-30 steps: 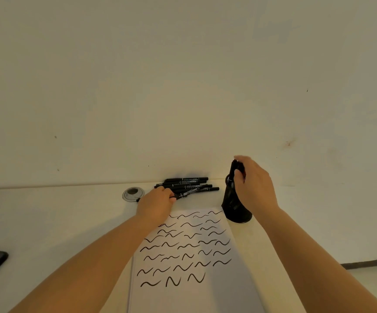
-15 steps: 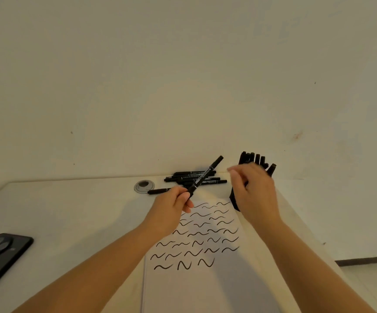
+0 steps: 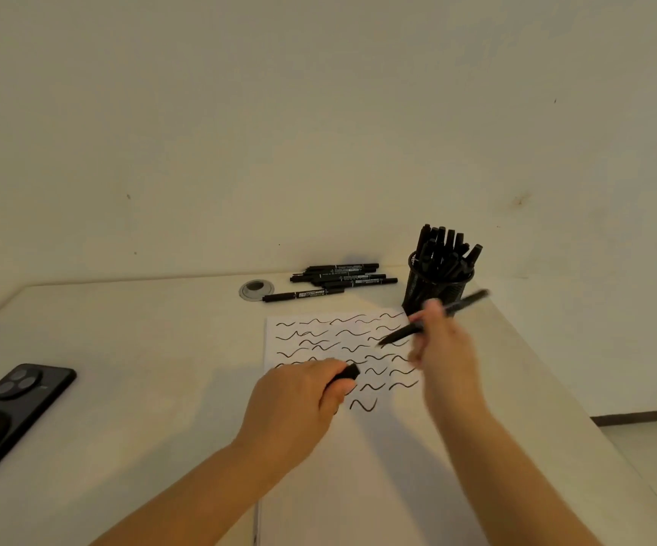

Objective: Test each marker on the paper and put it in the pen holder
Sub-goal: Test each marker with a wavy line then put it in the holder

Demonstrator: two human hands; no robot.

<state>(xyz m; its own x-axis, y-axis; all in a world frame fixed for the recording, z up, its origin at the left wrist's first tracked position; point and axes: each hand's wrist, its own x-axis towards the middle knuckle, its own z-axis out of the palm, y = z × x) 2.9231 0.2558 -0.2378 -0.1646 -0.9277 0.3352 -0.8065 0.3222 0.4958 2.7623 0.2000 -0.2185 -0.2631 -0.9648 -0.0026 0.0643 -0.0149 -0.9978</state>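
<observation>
I see the right hand (image 3: 443,350), blurred, pinching an uncapped marker (image 3: 435,319) with its tip over the paper (image 3: 358,447). The left hand (image 3: 299,403) curls round a black cap (image 3: 346,374). Beyond the paper stands the pen holder (image 3: 435,287), full of markers, beside the loose markers (image 3: 338,279) on the table (image 3: 141,348).
</observation>
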